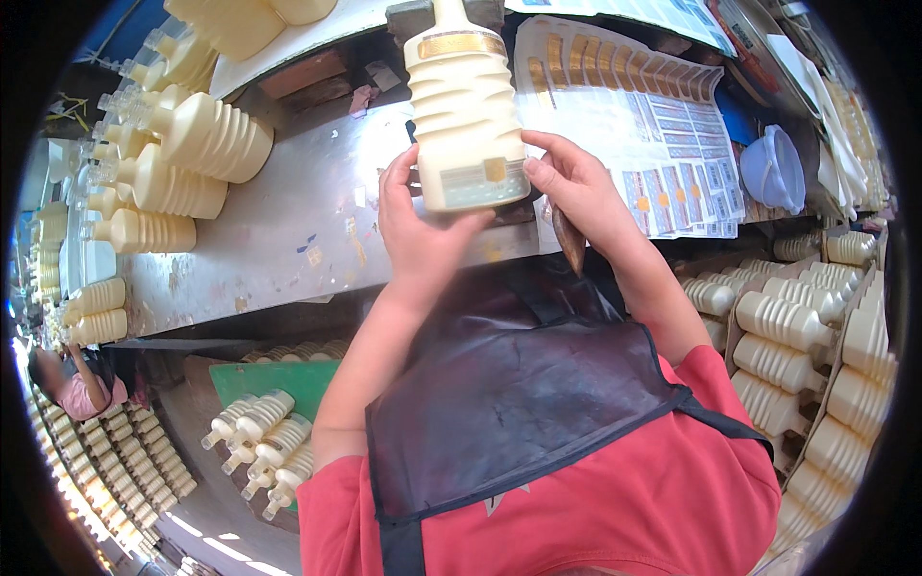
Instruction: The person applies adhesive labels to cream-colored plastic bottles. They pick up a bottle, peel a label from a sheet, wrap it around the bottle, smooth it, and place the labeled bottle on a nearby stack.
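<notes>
A cream ribbed bottle (468, 108) stands before me, its neck toward the table's far side. It bears a gold band near the shoulder and a decorated label near the base. My left hand (421, 219) is at the bottle's lower left, fingers along its side and thumb under the base, slightly blurred. At the lower right side, my right hand (569, 180) touches the bottle with thumb and index finger. A brown pointed tool (569, 241), perhaps a wooden scraper, is tucked under the right hand's other fingers. Sheets of printed labels (670, 137) lie to the right.
More cream bottles (209, 137) lie piled at left on the metal table (274, 237). A lilac bucket (774, 169) is at the right. Below stand racks of bottles (785, 317) at right and a green board (277, 381) with bottles at left. A co-worker (86, 385) is far left.
</notes>
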Available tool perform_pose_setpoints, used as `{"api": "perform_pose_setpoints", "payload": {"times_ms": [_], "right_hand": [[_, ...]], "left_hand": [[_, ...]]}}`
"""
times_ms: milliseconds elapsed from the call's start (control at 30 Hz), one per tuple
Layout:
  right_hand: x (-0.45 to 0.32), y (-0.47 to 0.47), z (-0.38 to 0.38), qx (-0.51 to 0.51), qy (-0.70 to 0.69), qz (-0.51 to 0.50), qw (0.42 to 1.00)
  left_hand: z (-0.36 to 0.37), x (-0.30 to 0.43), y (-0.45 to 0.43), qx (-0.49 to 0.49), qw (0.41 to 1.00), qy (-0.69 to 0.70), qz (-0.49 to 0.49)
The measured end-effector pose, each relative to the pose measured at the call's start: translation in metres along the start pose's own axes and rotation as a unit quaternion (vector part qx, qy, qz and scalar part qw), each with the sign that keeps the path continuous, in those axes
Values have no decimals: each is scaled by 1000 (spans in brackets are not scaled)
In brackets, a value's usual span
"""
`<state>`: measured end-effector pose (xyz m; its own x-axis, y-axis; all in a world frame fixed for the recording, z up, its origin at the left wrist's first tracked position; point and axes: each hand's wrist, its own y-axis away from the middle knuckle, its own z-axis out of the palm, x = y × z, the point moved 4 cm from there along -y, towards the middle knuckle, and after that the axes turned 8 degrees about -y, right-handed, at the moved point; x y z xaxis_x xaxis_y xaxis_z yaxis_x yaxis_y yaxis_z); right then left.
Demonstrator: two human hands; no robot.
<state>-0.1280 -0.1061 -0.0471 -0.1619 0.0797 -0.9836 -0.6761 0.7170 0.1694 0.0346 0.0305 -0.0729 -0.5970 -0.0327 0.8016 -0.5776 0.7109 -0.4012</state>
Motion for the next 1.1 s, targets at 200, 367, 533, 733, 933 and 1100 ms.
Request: {"api": "perform_pose_setpoints", "payload": {"times_ms": [200, 367, 533, 733, 933, 1100], "right_hand": [[8, 0, 4, 5, 5, 32, 999], [7, 0, 6, 34, 20, 18, 999], [5, 1, 7, 38, 29, 18, 999], [4, 1, 8, 16, 37, 41, 998], [2, 3, 8, 24, -35, 45, 998], [1, 4, 6, 7, -65, 38, 997]], "left_hand": [[-2, -9, 5, -35, 968, 209, -130], [-1, -4, 2, -30, 959, 234, -159], [-2, -2, 1, -32, 952, 258, -163], [-2, -1, 0, -31, 948, 268, -169], [-4, 3, 4, -53, 963, 223, -142], [-9, 3, 2, -51, 998, -13, -40]]}}
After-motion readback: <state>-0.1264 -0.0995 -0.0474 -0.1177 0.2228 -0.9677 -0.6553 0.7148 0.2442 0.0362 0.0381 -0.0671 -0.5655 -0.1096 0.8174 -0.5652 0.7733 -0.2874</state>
